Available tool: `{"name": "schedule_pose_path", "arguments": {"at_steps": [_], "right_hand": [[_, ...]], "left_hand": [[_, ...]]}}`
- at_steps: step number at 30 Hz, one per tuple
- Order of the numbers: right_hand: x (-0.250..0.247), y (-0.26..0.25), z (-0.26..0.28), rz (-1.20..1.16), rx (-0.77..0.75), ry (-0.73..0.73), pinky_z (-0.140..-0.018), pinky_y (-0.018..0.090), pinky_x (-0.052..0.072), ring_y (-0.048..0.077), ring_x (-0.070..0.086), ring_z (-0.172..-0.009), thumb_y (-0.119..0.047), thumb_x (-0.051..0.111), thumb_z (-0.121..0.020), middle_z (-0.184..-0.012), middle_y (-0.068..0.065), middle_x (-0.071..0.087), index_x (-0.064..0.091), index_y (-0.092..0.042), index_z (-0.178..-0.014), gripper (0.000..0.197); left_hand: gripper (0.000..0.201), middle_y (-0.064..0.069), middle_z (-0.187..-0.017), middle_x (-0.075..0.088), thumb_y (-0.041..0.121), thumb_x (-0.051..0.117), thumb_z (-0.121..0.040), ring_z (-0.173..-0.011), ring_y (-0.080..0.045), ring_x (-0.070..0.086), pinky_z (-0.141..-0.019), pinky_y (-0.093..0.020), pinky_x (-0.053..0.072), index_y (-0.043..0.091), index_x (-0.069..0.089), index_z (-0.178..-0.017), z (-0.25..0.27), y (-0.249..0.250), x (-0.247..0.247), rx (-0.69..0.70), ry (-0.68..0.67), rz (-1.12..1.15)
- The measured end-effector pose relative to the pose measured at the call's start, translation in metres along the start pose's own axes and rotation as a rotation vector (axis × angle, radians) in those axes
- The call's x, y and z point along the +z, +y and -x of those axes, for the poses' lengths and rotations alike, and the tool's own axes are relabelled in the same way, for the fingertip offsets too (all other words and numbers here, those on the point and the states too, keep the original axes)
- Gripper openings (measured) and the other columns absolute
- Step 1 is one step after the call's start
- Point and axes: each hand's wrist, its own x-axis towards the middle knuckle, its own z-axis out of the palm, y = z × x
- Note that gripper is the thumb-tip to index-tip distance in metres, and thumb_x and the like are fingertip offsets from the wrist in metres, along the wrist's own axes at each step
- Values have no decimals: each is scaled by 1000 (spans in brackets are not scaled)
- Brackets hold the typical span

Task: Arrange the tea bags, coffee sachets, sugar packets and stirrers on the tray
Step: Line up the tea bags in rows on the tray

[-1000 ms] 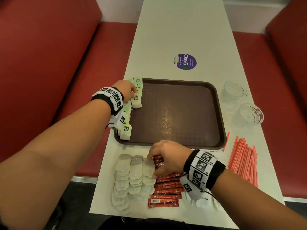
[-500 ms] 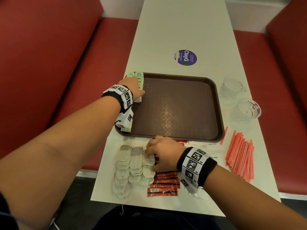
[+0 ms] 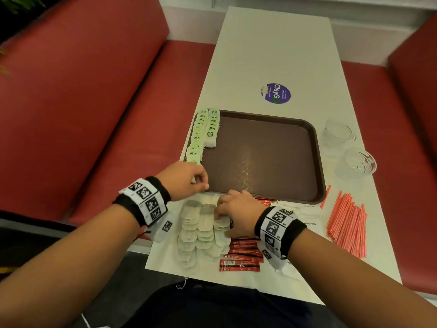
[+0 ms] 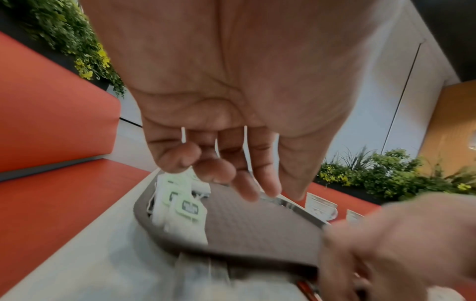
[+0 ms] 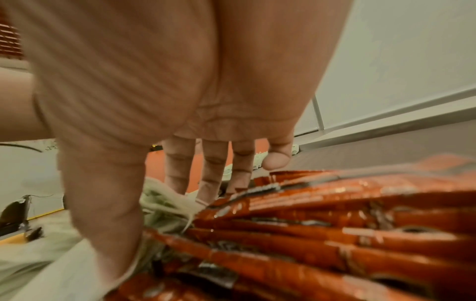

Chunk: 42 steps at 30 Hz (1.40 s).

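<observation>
A brown tray [image 3: 260,157] lies mid-table, with two rows of green-labelled tea bags [image 3: 199,138] along its left side, also seen in the left wrist view [image 4: 185,211]. My left hand [image 3: 201,182] hovers at the tray's front-left corner, fingers [image 4: 213,169] loosely curled and empty. Plain tea bags [image 3: 196,228] lie in three columns in front of the tray. My right hand [image 3: 223,214] is on the rightmost column, thumb and fingertips [image 5: 206,195] pinching a bunch of bags [image 5: 165,203]. Red coffee sachets [image 3: 241,256] lie just right of them, partly under the hand.
Orange stirrers [image 3: 347,223] are piled right of the tray's front corner. White sugar packets [image 3: 307,221] lie beyond my right wrist. Two glass cups [image 3: 338,133] [image 3: 359,162] stand right of the tray. A purple sticker [image 3: 275,93] is behind it. Red benches flank the table.
My left hand has pulled back from the green tea bags at the tray's far left to its front-left corner, leaving them in rows. The right hand stayed on the plain tea bags.
</observation>
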Motion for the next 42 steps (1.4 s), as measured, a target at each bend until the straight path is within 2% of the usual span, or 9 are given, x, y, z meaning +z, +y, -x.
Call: {"name": "schedule_pose_path", "arguments": {"at_steps": [6, 14, 19, 22, 25, 28, 31, 33, 42], "right_hand": [[1, 0, -3, -2, 15, 22, -94, 40, 34, 19, 46, -118, -42, 64, -91, -127, -10, 58, 65, -34, -124, 34], [-7, 2, -4, -113, 86, 86, -101, 40, 37, 19, 49, -119, -34, 58, -94, -124, -5, 62, 65, -22, -121, 30], [-9, 8, -5, -311, 135, 145, -82, 33, 49, 18, 59, -94, -30, 70, -83, -98, -2, 66, 66, -21, -94, 14], [-12, 9, -5, -434, 158, 223, -61, 36, 49, 23, 60, -70, -18, 65, -81, -79, 0, 66, 47, -18, -70, 21], [-14, 10, -6, -547, 162, 296, -55, 38, 49, 25, 65, -65, -15, 58, -82, -78, 2, 68, 32, -22, -66, 31], [-19, 13, -8, -593, 157, 364, -60, 40, 51, 29, 63, -69, -17, 55, -88, -75, 6, 65, 36, -23, -75, 23], [-27, 19, -10, -635, 141, 381, -59, 29, 43, 19, 54, -64, -14, 56, -92, -77, 0, 59, 45, -21, -91, 13], [-33, 20, -11, -641, 100, 367, -67, 27, 45, 16, 57, -74, -17, 61, -89, -87, -4, 60, 49, -27, -98, 18], [-42, 25, -18, -692, 64, 440, -64, 17, 40, 0, 55, -71, -24, 68, -91, -75, -11, 58, 58, -35, -77, 20]], "left_hand": [[18, 17, -96, 60, 51, 70, -84, -85, 2, 53, -77, -22, 46, 39, 66, -96, 36, 3, 32, 132, -97, -20], [40, 17, -102, 55, 54, 76, -76, -96, -3, 43, -79, -23, 36, 34, 64, -109, 44, 4, 47, 139, -128, -124], [24, 20, -90, 51, 46, 69, -85, -91, -4, 41, -78, -23, 34, 32, 69, -105, 44, 3, 49, 111, -130, -148], [18, 18, -85, 54, 41, 64, -89, -87, -4, 47, -77, -24, 39, 31, 73, -101, 44, 3, 47, 98, -87, -128], [17, 16, -86, 55, 39, 59, -94, -83, -5, 51, -72, -24, 37, 31, 71, -102, 41, 6, 41, 89, -26, -99], [14, 13, -90, 63, 37, 54, -98, -82, -7, 53, -71, -27, 39, 31, 66, -101, 36, 7, 30, 109, 75, -71], [13, 13, -86, 63, 34, 53, -100, -78, -8, 54, -71, -30, 44, 29, 65, -98, 29, 11, 15, 124, 165, -39], [11, 13, -81, 62, 32, 53, -100, -76, -7, 55, -71, -31, 45, 30, 64, -96, 24, 15, 7, 139, 193, -19], [8, 14, -89, 65, 29, 57, -99, -84, -8, 57, -78, -34, 48, 30, 64, -96, 10, 28, -14, 200, 329, 76]]}}
